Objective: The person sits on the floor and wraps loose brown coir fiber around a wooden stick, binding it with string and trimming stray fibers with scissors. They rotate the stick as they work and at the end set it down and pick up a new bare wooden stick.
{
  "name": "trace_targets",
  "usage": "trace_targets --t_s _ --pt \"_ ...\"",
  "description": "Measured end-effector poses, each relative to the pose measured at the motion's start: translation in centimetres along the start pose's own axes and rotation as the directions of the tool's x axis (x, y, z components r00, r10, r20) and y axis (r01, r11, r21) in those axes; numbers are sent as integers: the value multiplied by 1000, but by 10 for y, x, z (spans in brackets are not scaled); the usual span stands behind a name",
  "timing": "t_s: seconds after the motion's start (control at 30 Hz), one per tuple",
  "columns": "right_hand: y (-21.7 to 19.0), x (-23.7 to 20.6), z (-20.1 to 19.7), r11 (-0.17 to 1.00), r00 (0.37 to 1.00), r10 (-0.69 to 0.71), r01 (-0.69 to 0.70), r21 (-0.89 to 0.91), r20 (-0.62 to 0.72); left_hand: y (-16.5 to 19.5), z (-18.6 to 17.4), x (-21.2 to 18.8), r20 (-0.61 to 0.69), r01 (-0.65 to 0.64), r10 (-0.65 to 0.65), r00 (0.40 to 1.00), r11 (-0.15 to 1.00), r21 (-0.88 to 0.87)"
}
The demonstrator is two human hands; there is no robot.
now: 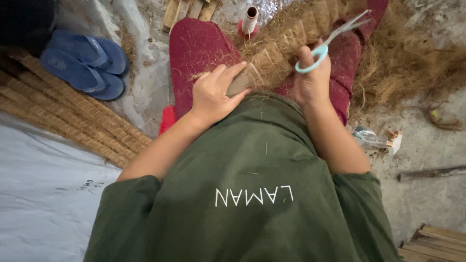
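L hand (213, 94) grip clenched on coir strip (286, 41); R hand (310, 80) grip grasping scissors (330, 39) above it.

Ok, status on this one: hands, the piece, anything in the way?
Left hand gripping coir strip on lap. Right hand holds scissors, blades up, clear of strip. Loose fibre alongside, nothing blocking.

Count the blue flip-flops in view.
2: a pair on the concrete floor at upper left, beside the coir mat. One flip-flop lies nearer, the other flip-flop overlaps behind it. None seems hidden.
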State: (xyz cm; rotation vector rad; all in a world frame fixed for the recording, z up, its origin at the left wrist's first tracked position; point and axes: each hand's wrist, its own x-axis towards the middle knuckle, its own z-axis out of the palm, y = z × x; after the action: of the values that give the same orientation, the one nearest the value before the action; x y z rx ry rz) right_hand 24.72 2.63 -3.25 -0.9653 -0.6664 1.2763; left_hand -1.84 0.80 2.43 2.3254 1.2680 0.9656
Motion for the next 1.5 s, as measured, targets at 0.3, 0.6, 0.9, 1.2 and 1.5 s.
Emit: trace_targets --t_s 0.3,0.6,0.9,1.2,1.5 --pt "3 6 -7 986 977 -163 166 10 -141 -18 15 2 117 115 -99 988 983 -142" --pt "-4 -1 -24 973 957 -229 224 -53 -175 -113 1 22 25 234 -265 964 890 392" --pt "0 -10 -11 978 974 -204 199 -65 -99 -38 -24 32 238 46 36 971 943 -329" --pt "-22 -8 -9 986 980 -148 156 54 -131 -31 12 18 692 620 -49 720 492 -611" --pt "-15 -8 -8 990 986 -108 119 81 -125 -57 20 17 206 265 -173 963 738 -620"
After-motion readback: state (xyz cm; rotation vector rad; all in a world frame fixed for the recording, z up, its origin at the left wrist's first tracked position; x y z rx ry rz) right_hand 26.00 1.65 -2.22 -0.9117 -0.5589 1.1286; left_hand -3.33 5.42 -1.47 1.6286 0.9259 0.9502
